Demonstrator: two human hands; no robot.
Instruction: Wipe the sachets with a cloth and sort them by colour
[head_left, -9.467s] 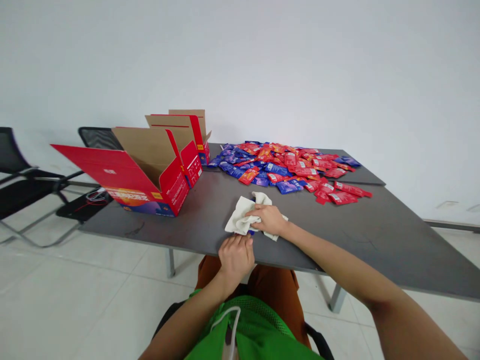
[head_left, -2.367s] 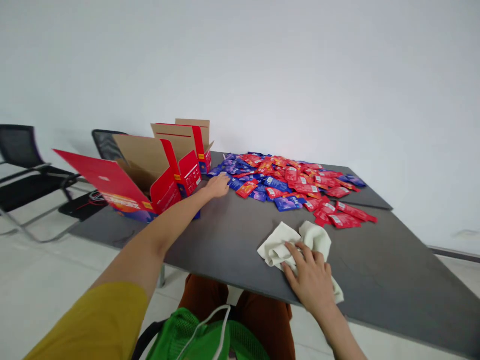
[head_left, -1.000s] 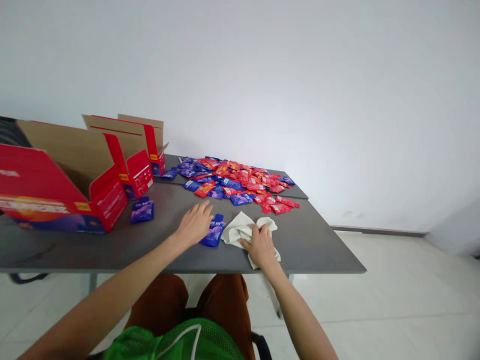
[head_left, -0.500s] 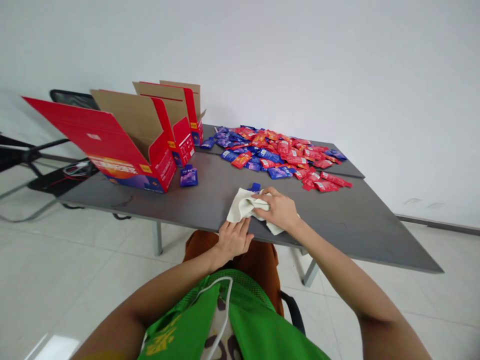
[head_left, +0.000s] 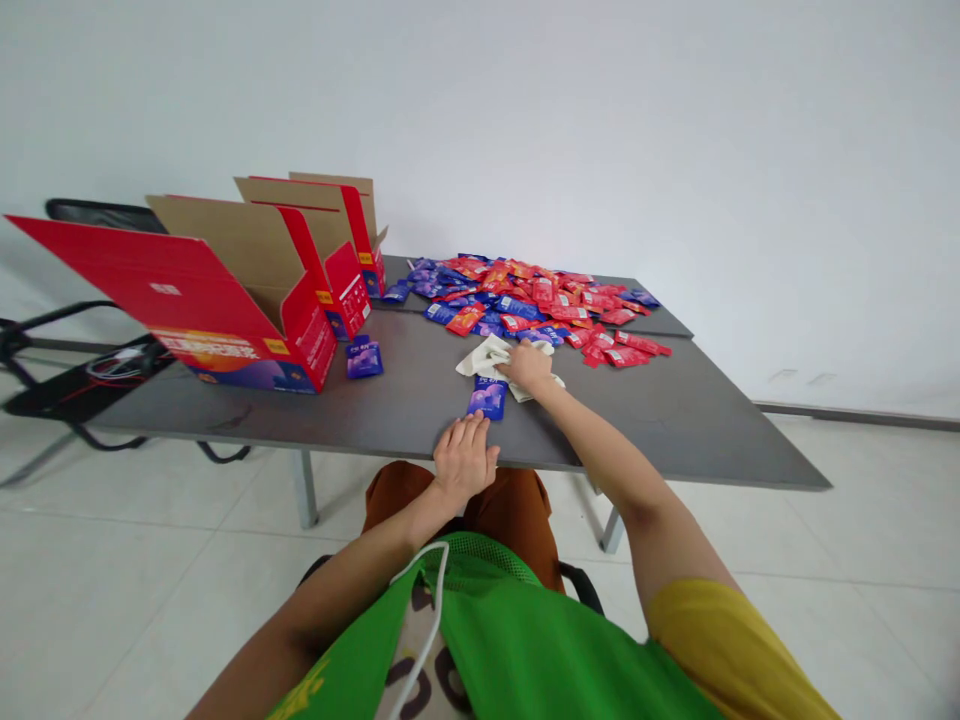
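Note:
A cream cloth [head_left: 484,356] lies bunched on the grey table [head_left: 405,400], and my right hand [head_left: 528,368] grips it from above. Just below the cloth is a blue-purple pouch [head_left: 487,398], flat on the table, its top end partly covered. My left hand [head_left: 463,455] rests at the table's front edge with fingers stretched out, the fingertips at the pouch's lower edge. Past the cloth spreads a heap of red pouches [head_left: 581,298] and blue pouches [head_left: 442,280].
Open red cardboard boxes [head_left: 255,330] stand in a row at the left, flaps up. Another blue pouch [head_left: 364,357] lies beside the nearest box. A black chair [head_left: 82,385] is left of the table, and a white wall [head_left: 600,130] rises behind it.
My right hand has pushed the cloth forward, away from me, uncovering the blue pouch. My left hand remains near the table edge. The view has shifted slightly.

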